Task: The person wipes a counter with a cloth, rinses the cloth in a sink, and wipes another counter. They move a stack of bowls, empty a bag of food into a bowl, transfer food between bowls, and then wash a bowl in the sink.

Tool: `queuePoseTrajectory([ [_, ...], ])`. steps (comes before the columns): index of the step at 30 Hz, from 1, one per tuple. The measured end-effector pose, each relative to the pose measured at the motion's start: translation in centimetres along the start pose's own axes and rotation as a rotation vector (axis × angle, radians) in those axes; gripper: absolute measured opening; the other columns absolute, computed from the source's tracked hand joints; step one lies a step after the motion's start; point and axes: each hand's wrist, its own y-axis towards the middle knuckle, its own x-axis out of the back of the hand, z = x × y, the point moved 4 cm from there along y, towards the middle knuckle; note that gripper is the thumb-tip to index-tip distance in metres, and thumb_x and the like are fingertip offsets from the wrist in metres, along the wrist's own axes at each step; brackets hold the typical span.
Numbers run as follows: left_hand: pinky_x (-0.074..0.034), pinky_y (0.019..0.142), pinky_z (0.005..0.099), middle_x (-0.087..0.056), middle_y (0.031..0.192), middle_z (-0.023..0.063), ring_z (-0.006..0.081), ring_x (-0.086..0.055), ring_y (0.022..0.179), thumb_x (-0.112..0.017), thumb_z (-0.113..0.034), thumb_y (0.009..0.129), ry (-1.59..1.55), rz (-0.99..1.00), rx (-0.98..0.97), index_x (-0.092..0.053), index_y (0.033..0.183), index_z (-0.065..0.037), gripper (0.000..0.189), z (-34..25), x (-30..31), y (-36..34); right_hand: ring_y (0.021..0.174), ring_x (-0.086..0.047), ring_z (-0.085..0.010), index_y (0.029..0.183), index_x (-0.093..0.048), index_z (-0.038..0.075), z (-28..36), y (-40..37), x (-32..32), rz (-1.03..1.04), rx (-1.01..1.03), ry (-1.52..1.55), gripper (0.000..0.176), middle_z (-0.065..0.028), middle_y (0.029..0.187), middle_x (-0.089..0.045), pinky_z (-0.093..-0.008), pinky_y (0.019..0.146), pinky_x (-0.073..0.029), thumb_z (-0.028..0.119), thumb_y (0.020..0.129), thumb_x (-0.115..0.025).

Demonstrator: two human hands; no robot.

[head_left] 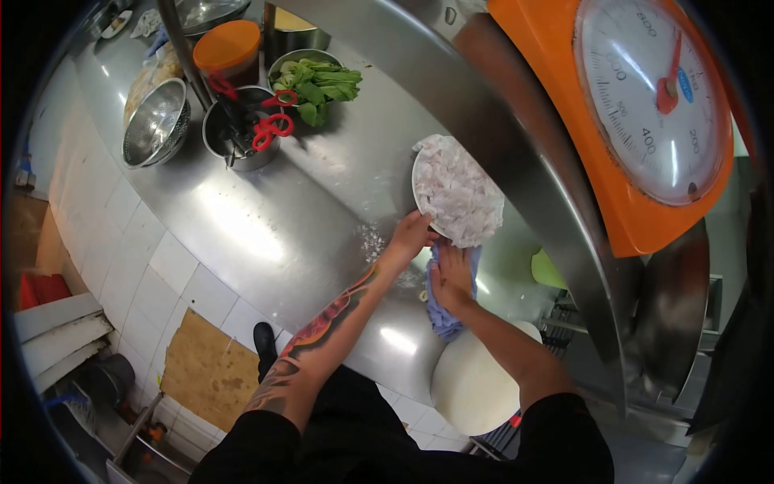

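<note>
A white plate (421, 187) heaped with pale chopped pieces (457, 189) is tilted up off the steel counter (266, 218). My left hand (411, 232) grips the plate's near edge. Just below the plate, my right hand (451, 274) presses a blue cloth (442, 317) onto the counter. White crumbs (371, 239) lie scattered on the steel beside my left hand.
At the back stand a steel colander (155, 123), a steel pot with red-handled scissors (270, 121), a bowl of green leaves (316, 81) and an orange-lidded tub (229, 47). A round white board (472, 383) sits at the counter's near edge. An orange dial scale (645, 105) fills the upper right.
</note>
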Motion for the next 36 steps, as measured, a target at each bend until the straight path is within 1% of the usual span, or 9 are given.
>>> queuePoseTrajectory([
  [4, -0.049, 0.069, 0.03, -0.066, 0.096, 0.0065, 0.0147, -0.062, 0.078, -0.046, -0.032, 0.099, 0.14, 0.002, 0.064, -0.06, 0.116, -0.006, 0.034, 0.3, -0.4, 0.9, 0.123, -0.044, -0.0405, 0.146, -0.03, -0.002, 2.8, -0.1, -0.6, 0.109, -0.051, -0.01, 0.064, -0.0237, 0.136, -0.045, -0.0498, 0.102, -0.034, 0.027, 0.092, -0.046],
  [9, -0.049, 0.075, 0.0331, -0.066, 0.093, 0.0078, 0.0148, -0.062, 0.079, -0.044, -0.029, 0.1, 0.236, 0.066, 0.061, -0.062, 0.112, -0.005, 0.032, 4.5, 2.4, 4.2, 0.141, -0.027, -0.0409, 0.147, -0.029, -0.002, 6.7, 0.4, -2.4, 0.177, -0.105, -0.013, 0.065, -0.024, 0.152, -0.029, -0.0588, 0.111, -0.021, 0.028, 0.092, -0.046],
  [11, -0.049, 0.075, 0.0333, -0.065, 0.084, 0.0087, 0.0148, -0.062, 0.079, -0.045, -0.021, 0.099, 0.987, -0.137, -0.65, -0.061, 0.109, -0.003, 0.026, 0.0, 4.3, -1.0, 0.146, -0.017, -0.0405, 0.147, -0.031, -0.002, 8.4, 1.2, -2.1, 0.106, -0.164, 0.049, 0.064, -0.0238, 0.156, -0.022, -0.0628, 0.113, -0.013, 0.029, 0.093, -0.045],
  [13, -0.051, 0.076, 0.0347, -0.064, 0.085, 0.0106, 0.0188, -0.063, 0.078, -0.048, -0.01, 0.096, 0.15, -0.411, -0.516, -0.06, 0.105, -0.002, 0.017, -2.8, 4.5, -7.6, 0.146, -0.016, -0.0417, 0.147, -0.03, -0.002, 9.5, 2.0, -2.0, 0.102, -0.166, 0.049, 0.064, -0.0247, 0.156, -0.02, -0.0632, 0.113, -0.012, 0.029, 0.094, -0.045],
  [18, -0.05, 0.079, 0.0385, -0.064, 0.098, 0.0146, 0.0298, -0.064, 0.09, -0.062, 0.007, 0.077, 0.764, 0.036, -0.455, -0.058, 0.105, -0.001, 0.028, 8.1, 0.1, -21.5, 0.147, -0.012, -0.0408, 0.148, -0.03, -0.001, 9.0, 4.4, -2.6, 0.18, 0.02, 0.056, 0.069, -0.0241, 0.158, -0.013, -0.0628, 0.113, -0.01, 0.039, 0.094, -0.047],
  [19, -0.043, 0.098, 0.0446, -0.055, 0.122, 0.0175, 0.0313, -0.053, 0.117, -0.06, -0.006, 0.084, 0.93, 0.229, -0.43, -0.055, 0.121, -0.001, 0.038, 7.9, -2.4, -22.3, 0.147, -0.012, -0.0409, 0.148, -0.03, 0.001, 8.4, 4.6, -2.9, 0.193, 0.067, 0.049, 0.072, -0.0238, 0.159, -0.013, -0.0625, 0.113, -0.01, 0.044, 0.094, -0.048],
  [21, -0.028, 0.112, 0.0494, -0.043, 0.141, 0.0182, 0.0323, -0.032, 0.138, -0.058, -0.019, 0.088, 1.349, 0.142, -0.549, -0.048, 0.134, -0.001, 0.051, 7.6, -5.7, -22.0, 0.147, -0.012, -0.0405, 0.148, -0.03, 0.002, 7.5, 5.1, -2.6, 0.22, 0.11, 0.067, 0.072, -0.0232, 0.159, -0.014, -0.0619, 0.114, -0.01, 0.045, 0.093, -0.05],
  [26, -0.016, 0.118, 0.0493, -0.034, 0.151, 0.0129, 0.0291, -0.022, 0.144, -0.055, -0.033, 0.091, 1.613, 0.28, -0.647, -0.044, 0.139, -0.001, 0.059, 12.8, -4.2, -19.4, 0.147, -0.014, -0.0393, 0.148, -0.031, 0.004, 7.9, 5.8, -0.7, 0.218, 0.217, 0.103, 0.075, -0.022, 0.158, -0.017, -0.0596, 0.115, -0.012, 0.046, 0.091, -0.055],
  [36, -0.02, 0.118, 0.0452, -0.045, 0.147, -0.0053, 0.0163, -0.028, 0.144, -0.057, -0.03, 0.092, 1.596, 0.745, -0.66, -0.061, 0.125, -0.019, 0.035, 4.2, 10.5, -25.7, 0.147, -0.015, -0.0392, 0.146, -0.029, -0.006, 11.3, 2.5, -4.5, -0.117, -0.411, -0.079, 0.073, -0.0253, 0.157, -0.019, -0.0575, 0.115, -0.013, 0.038, 0.092, -0.048],
])
